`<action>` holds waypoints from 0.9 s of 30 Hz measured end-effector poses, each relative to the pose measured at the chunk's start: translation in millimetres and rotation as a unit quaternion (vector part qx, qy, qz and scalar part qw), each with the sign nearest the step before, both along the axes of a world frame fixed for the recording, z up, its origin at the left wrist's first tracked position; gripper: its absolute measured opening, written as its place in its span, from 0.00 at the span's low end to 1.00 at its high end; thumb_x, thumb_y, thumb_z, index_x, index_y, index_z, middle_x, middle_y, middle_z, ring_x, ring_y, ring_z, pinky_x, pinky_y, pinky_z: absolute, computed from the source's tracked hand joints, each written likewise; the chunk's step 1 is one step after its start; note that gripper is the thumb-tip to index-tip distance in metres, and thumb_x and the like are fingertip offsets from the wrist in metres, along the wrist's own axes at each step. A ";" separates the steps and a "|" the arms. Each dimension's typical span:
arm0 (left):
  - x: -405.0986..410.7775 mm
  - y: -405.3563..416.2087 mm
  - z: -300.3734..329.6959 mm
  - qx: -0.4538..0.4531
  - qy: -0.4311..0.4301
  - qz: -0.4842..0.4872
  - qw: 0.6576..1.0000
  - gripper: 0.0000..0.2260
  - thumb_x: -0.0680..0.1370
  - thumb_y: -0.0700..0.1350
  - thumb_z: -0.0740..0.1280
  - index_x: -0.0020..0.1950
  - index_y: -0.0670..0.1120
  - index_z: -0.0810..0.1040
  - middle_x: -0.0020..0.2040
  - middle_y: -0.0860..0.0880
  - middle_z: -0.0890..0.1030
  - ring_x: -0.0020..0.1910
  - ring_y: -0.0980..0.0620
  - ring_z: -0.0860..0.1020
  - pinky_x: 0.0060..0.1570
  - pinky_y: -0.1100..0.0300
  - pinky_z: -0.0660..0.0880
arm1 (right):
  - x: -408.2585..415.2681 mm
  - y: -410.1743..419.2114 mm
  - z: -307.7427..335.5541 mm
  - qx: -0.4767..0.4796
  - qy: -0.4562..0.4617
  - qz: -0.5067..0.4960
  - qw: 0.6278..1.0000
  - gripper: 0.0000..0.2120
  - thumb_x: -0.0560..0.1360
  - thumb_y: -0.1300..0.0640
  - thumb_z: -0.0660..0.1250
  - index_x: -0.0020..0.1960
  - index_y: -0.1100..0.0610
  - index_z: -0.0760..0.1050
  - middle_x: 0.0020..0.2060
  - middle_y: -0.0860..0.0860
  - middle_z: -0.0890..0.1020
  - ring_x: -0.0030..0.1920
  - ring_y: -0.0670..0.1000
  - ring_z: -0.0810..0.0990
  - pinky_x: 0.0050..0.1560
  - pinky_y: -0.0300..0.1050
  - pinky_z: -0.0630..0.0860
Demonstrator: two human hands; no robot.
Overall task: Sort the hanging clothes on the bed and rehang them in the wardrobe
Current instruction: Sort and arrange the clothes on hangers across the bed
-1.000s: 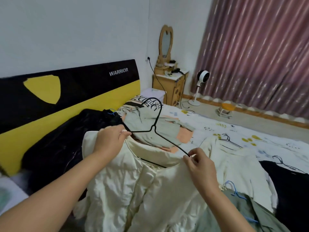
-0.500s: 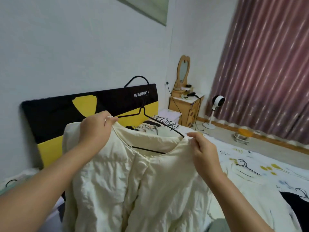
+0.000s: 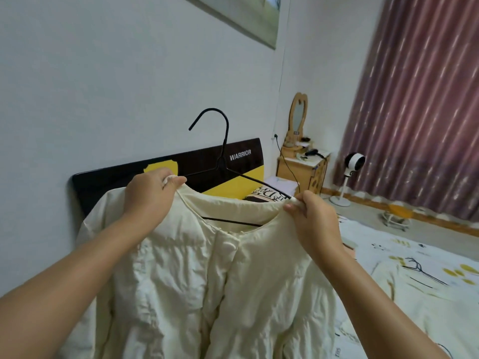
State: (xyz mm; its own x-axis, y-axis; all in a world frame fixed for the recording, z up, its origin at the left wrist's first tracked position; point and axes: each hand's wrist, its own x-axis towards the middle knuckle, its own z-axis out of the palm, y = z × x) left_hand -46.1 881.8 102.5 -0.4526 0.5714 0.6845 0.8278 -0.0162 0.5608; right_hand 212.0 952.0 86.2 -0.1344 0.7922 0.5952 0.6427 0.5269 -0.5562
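Bedroom had a pale wall (image 3: 103, 86), striped maroon curtain (image 3: 420, 99), and a bed (image 3: 427, 294) with printed sheet and black-yellow headboard (image 3: 202, 161). The cream jacket (image 3: 207, 281) hung on a black hanger (image 3: 223, 151), held up over the bed. Left hand (image 3: 150, 198) and right hand (image 3: 313, 218) each pinched its collar.

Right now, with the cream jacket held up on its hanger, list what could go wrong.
1. Both the left hand and right hand pinch only the collar of the cream jacket; it may slide off the black hanger.
2. The hanger's free hook could catch on something while being carried.
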 end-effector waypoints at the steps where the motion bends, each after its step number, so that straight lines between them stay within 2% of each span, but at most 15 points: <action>1: -8.9 4.2 -0.1 0.001 0.001 -0.004 1.000 0.13 0.76 0.48 0.66 0.43 0.38 0.79 0.33 0.39 0.77 0.38 0.40 0.74 0.35 0.56 0.62 | -7.9 1.8 -0.6 0.003 0.004 -0.006 1.000 0.09 0.76 0.56 0.66 0.40 0.58 0.68 0.32 0.46 0.69 0.39 0.52 0.69 0.37 0.46 0.57; 3: -23.1 13.2 -2.3 -0.005 -0.003 -0.017 1.000 0.13 0.76 0.48 0.66 0.42 0.38 0.79 0.33 0.42 0.77 0.37 0.42 0.73 0.32 0.56 0.62 | -20.4 6.0 -4.5 -0.001 0.005 -0.020 1.000 0.11 0.76 0.57 0.66 0.38 0.58 0.67 0.31 0.47 0.69 0.39 0.52 0.68 0.36 0.46 0.55; 6: -37.6 29.1 -10.9 -0.021 -0.024 -0.039 0.999 0.10 0.76 0.48 0.67 0.39 0.43 0.76 0.28 0.52 0.72 0.33 0.50 0.70 0.30 0.64 0.62 | -33.8 15.8 -16.8 -0.023 0.013 -0.034 0.999 0.10 0.75 0.58 0.66 0.39 0.59 0.68 0.31 0.47 0.70 0.38 0.53 0.68 0.36 0.47 0.54; 9: -49.6 48.6 -21.9 -0.040 -0.028 -0.055 0.997 0.10 0.76 0.48 0.67 0.37 0.45 0.75 0.27 0.54 0.70 0.31 0.54 0.69 0.30 0.60 0.61 | -45.9 30.6 -29.5 -0.040 0.021 -0.047 0.998 0.09 0.76 0.58 0.65 0.39 0.58 0.68 0.32 0.45 0.69 0.39 0.52 0.68 0.36 0.46 0.54; 11: -59.3 63.9 -29.0 -0.056 -0.031 -0.066 0.996 0.10 0.76 0.48 0.67 0.36 0.46 0.75 0.28 0.54 0.71 0.32 0.51 0.70 0.31 0.58 0.61 | -54.0 44.3 -37.6 -0.052 0.021 -0.053 0.997 0.09 0.76 0.58 0.65 0.39 0.59 0.68 0.32 0.46 0.69 0.40 0.53 0.68 0.37 0.46 0.56; 15: -75.8 100.1 -43.3 -0.102 -0.022 -0.080 0.991 0.13 0.76 0.50 0.67 0.32 0.48 0.73 0.28 0.52 0.73 0.32 0.51 0.72 0.33 0.58 0.62 | -67.8 81.5 -53.1 -0.078 0.019 -0.063 0.995 0.08 0.77 0.58 0.64 0.41 0.59 0.69 0.33 0.50 0.73 0.40 0.54 0.70 0.36 0.47 0.55; 19: -86.7 148.1 -57.5 -0.139 -0.028 -0.081 0.987 0.12 0.76 0.51 0.66 0.41 0.42 0.79 0.36 0.45 0.80 0.40 0.46 0.76 0.42 0.54 0.69 | -78.9 129.3 -66.2 -0.098 0.012 -0.067 0.993 0.06 0.77 0.58 0.64 0.43 0.58 0.70 0.37 0.53 0.75 0.41 0.54 0.70 0.38 0.47 0.58; 23: -94.9 211.8 -68.0 -0.158 -0.028 -0.079 0.984 0.13 0.76 0.52 0.66 0.41 0.42 0.78 0.35 0.47 0.78 0.40 0.46 0.76 0.42 0.55 0.69 | -87.0 190.5 -76.8 -0.114 0.005 -0.074 0.991 0.06 0.77 0.58 0.64 0.42 0.58 0.69 0.36 0.52 0.74 0.41 0.53 0.69 0.37 0.46 0.55; 27: -100.3 280.9 -79.1 -0.170 -0.023 -0.076 0.982 0.13 0.76 0.53 0.66 0.40 0.43 0.77 0.34 0.49 0.77 0.40 0.46 0.76 0.41 0.56 0.67 | -91.6 258.7 -91.8 -0.144 0.008 -0.072 0.987 0.07 0.77 0.58 0.64 0.41 0.58 0.70 0.36 0.52 0.74 0.41 0.54 0.72 0.37 0.45 0.60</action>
State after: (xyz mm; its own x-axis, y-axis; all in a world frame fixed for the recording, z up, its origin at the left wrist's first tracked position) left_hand -146.4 1162.8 23.3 -0.3694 0.8269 0.4240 0.8043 0.0559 0.5916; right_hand 120.5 1210.7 -5.6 -0.0012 0.9389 0.3441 0.6897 0.2500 -0.6796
